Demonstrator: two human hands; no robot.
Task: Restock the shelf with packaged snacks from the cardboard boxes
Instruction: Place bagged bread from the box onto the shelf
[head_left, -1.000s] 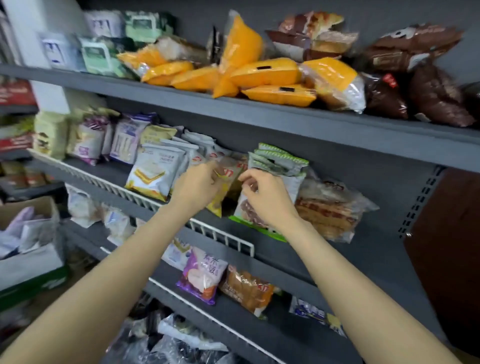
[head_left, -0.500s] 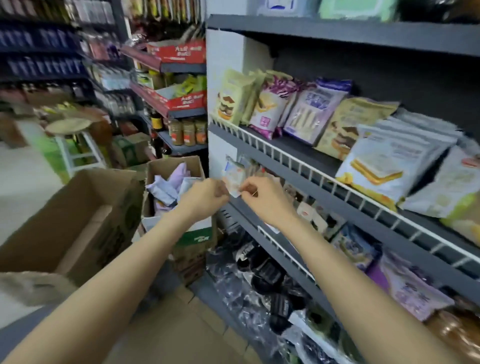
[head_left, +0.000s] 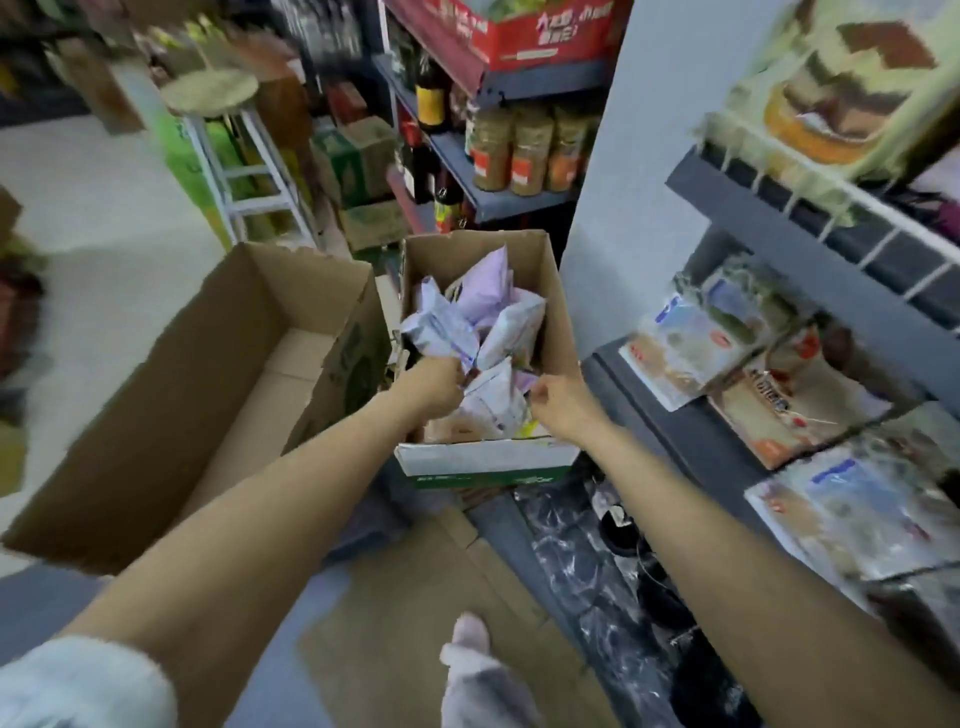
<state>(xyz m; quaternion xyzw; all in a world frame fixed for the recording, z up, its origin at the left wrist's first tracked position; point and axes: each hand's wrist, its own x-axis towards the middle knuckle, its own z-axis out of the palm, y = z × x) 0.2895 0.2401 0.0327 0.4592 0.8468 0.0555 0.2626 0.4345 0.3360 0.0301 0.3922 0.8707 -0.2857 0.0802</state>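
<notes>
Over the open brown cardboard box (head_left: 551, 291) of white and lilac snack packets (head_left: 488, 312), I see my left hand (head_left: 434, 382) gripping one packet's edge, my right hand (head_left: 558, 402) beside it curled, its hold indiscernible.

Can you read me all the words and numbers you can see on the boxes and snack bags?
None can be read for sure.
Red carton: white Chinese print, too blurred.
Green-and-white box: print too small.
Big empty box: green logo, unreadable.
Shelf snack bags: red lettering, smeared.
Jars: labels blurred.
</notes>
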